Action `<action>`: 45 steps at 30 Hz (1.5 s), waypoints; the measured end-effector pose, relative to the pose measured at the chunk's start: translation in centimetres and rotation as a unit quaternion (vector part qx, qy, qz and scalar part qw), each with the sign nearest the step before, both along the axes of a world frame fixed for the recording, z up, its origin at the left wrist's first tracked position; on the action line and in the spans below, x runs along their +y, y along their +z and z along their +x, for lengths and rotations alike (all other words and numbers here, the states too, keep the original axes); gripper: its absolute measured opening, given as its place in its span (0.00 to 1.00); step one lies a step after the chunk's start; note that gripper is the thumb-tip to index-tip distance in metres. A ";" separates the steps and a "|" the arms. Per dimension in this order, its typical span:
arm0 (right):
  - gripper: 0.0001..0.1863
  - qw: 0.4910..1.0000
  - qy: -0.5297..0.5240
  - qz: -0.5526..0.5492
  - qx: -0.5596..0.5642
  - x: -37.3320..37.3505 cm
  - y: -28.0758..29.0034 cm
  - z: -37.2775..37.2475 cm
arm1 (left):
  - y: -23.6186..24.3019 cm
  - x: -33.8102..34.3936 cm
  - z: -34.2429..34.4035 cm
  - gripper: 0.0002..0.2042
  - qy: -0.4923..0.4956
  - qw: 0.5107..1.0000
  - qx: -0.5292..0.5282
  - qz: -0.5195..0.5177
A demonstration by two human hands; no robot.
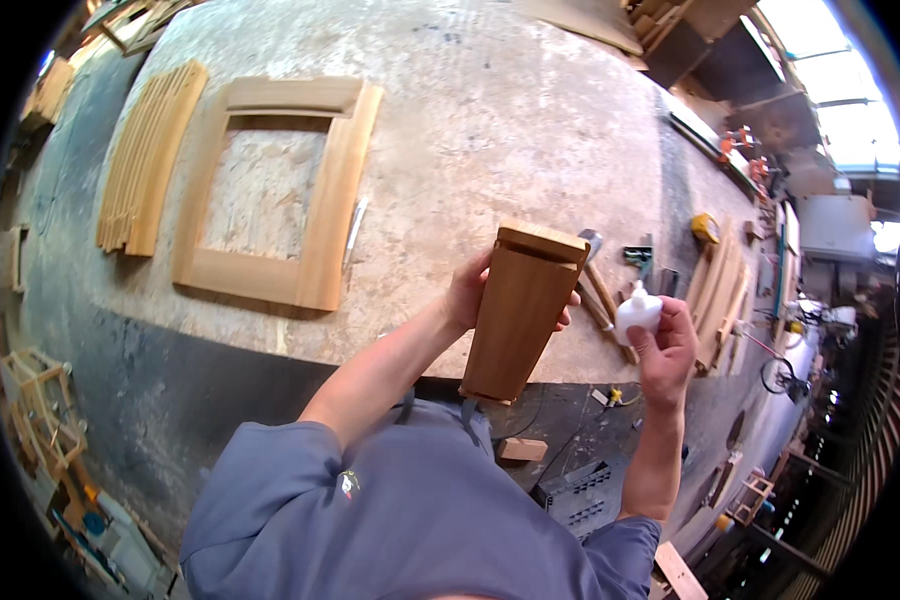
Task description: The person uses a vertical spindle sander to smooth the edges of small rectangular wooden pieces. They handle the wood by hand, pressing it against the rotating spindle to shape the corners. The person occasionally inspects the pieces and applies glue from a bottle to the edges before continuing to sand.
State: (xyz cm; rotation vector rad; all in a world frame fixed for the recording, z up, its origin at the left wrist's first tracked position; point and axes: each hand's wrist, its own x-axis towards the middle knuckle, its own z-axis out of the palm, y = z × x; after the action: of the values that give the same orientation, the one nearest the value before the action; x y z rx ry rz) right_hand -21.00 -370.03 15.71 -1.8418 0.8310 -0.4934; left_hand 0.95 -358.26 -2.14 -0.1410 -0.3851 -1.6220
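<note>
My left hand [465, 292] is wrapped round a brown wooden board [518, 325] with a paler grooved strip across its upper end. The board is held tilted in front of my body, above the near edge of the workbench. Left fingertips show at its right side; the rest of that hand's grip is behind the wood. To the right, my right hand [667, 348] grips a small white squeeze bottle [637, 318] with its nozzle pointing up. The bottle is apart from the board. What is inside the bottle cannot be seen.
On the workbench [450, 130] lie a wooden frame [317, 215], a stack of slats [155, 160] and a chisel-like tool [355, 232]. Right of the board are a hammer [592, 243], a yellow tape measure [706, 228] and loose wooden strips [722, 290]. Bar clamps [715, 150] lie farther back.
</note>
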 end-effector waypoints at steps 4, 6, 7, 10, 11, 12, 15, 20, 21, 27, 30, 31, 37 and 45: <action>0.19 0.999 -0.013 0.030 0.018 4.2 2.6 1.8 | 1.2 -1.5 -1.6 0.55 -0.020 0.997 0.029 -0.071; 0.19 0.999 -0.011 0.024 0.027 5.7 3.0 1.7 | 1.9 -0.7 -2.7 0.54 -0.028 0.997 -0.044 -0.061; 0.19 0.999 -0.011 0.020 0.038 6.4 3.1 1.4 | 2.3 -0.2 -3.2 0.52 -0.038 0.998 -0.029 -0.045; 0.19 0.997 -0.040 0.000 0.064 8.6 3.7 1.3 | 2.5 0.5 -4.4 0.46 -0.099 0.994 0.023 -0.046; 0.19 0.995 -0.047 -0.016 0.083 8.9 4.2 1.0 | 2.5 0.2 -4.9 0.46 -0.101 0.993 0.026 -0.053; 0.19 0.993 -0.053 -0.028 0.099 9.2 4.4 0.8 | 2.4 0.2 -5.3 0.46 -0.104 0.993 0.026 -0.056; 0.19 0.986 -0.068 -0.063 0.136 9.7 5.3 0.4 | 1.8 -0.4 -6.3 0.46 -0.120 0.990 0.017 -0.069; 0.19 0.980 -0.076 -0.061 0.174 10.3 6.2 0.8 | 0.9 -1.3 -7.3 0.46 -0.127 0.990 -0.029 -0.060; 0.19 0.979 -0.078 -0.049 0.181 10.3 6.2 0.8 | 0.9 -1.3 -7.3 0.46 -0.129 0.989 -0.035 -0.056; 0.19 0.976 -0.101 -0.013 0.192 10.0 5.8 0.7 | 1.2 -1.1 -6.8 0.37 -0.102 0.992 -0.069 -0.035; 0.19 0.977 -0.094 -0.016 0.189 9.9 5.7 0.8 | 1.3 -1.1 -6.9 0.36 -0.105 0.991 -0.070 -0.037; 0.19 0.977 -0.096 -0.011 0.193 9.9 5.7 0.8 | 1.3 -1.1 -6.9 0.36 -0.106 0.991 -0.069 -0.036; 0.20 0.974 -0.105 0.004 0.203 10.1 5.9 0.9 | 1.1 -0.8 -7.0 0.36 -0.112 0.990 -0.086 -0.027; 0.20 0.976 -0.112 0.047 0.183 10.2 5.8 0.7 | 0.0 -0.8 -7.4 0.43 -0.131 0.986 -0.094 -0.038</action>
State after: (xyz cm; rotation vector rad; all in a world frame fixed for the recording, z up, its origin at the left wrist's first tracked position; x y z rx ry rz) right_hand -20.26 -359.81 21.51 -1.7856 1.2999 -0.2489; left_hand -6.45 -359.04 -2.11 -0.0989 -0.5938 -1.8886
